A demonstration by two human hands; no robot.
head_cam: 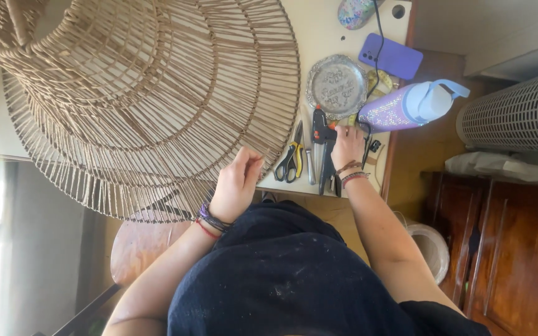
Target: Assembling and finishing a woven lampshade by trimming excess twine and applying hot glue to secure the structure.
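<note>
Wicker frame (138, 99): tan woven cord over thin ribs, round and domed, open lattice; resting on the pale surface (319, 31) and overhanging its near edge toward the lap.
Left hand (236, 186): at the frame's lower rim, fingers curled closed on the edge strands; beaded bracelets at the wrist.
Right hand (347, 148): flat on the surface, well apart from the frame, among the tools; fingers hidden at the tips, cannot tell whether clenched on anything.
Key relation: frame rim just above and left of the left fingers, ribs running away from the body; left hand far nearer than the right.
Tools: yellow-handled scissors (291, 160) and black-handled pliers (325, 155), long axes pointing away from the body, between the two hands.
Beyond the right hand: embossed round metal dish (336, 86), glittery lilac bottle (406, 107) lying on its side, purple phone (391, 56) with a black cable.
</note>
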